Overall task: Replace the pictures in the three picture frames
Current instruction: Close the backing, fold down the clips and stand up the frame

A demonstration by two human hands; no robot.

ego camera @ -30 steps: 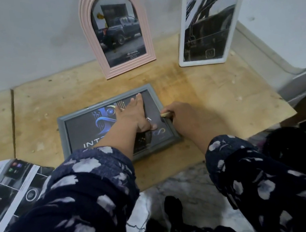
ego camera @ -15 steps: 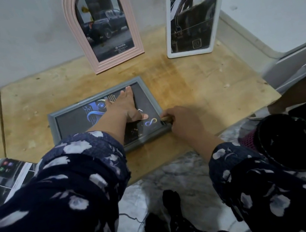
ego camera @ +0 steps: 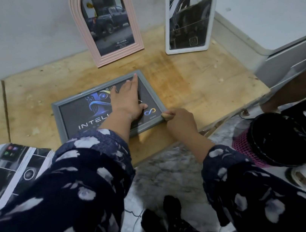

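Observation:
A grey picture frame (ego camera: pixel 71 103) lies flat on the wooden board, holding a dark picture with a blue emblem and the letters "INTEL". My left hand (ego camera: pixel 126 100) lies flat on its glass, fingers straight and reaching to the far rim. My right hand (ego camera: pixel 180 121) pinches the frame's near right corner with curled fingers. A pink arched frame (ego camera: pixel 111 58) with a pickup truck picture leans on the wall behind. Right of it stands a white rectangular frame (ego camera: pixel 187 48) with a dark car picture.
The wooden board (ego camera: pixel 202 80) ends at a near edge above a marble floor. An open car brochure (ego camera: pixel 11 170) lies at the left. A white appliance (ego camera: pixel 272 18) stands at the right. A black stool and a pink mesh basket (ego camera: pixel 244 148) sit at the lower right.
My left hand has slid farther up the glass toward the far rim. My right hand has moved from the frame's right side down to its near right corner.

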